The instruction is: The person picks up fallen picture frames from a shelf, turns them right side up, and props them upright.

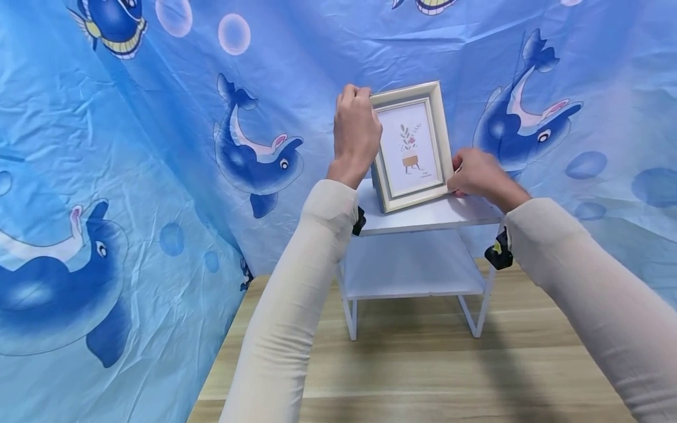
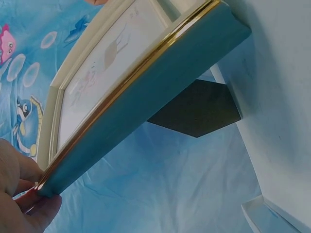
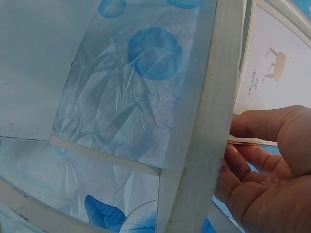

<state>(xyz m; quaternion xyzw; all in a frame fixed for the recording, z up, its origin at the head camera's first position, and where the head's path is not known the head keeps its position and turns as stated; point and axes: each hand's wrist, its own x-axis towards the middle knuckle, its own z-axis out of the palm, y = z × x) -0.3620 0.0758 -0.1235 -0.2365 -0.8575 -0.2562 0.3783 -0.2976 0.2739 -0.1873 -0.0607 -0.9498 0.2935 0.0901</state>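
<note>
A cream picture frame (image 1: 445, 138) with a potted-plant print stands tilted on the white top of a small side table (image 1: 423, 220). My left hand (image 1: 357, 129) grips its upper left corner. In the left wrist view, the thumb and fingers (image 2: 46, 211) pinch the blue-green edge of the frame, and a dark support leg (image 2: 199, 109) juts from its back down to the tabletop. Near the lower right corner, my right hand (image 1: 483, 176) pinches the frame's side. The right wrist view shows that thumb and fingers (image 3: 265, 121) on either side of the gold-lined edge.
Below the tabletop the table has a lower white shelf (image 1: 415, 273) and thin white legs (image 1: 353, 320). A blue curtain (image 1: 158, 147) printed with dolphins and bubbles hangs behind and at the left. The floor (image 1: 418, 376) is light wood.
</note>
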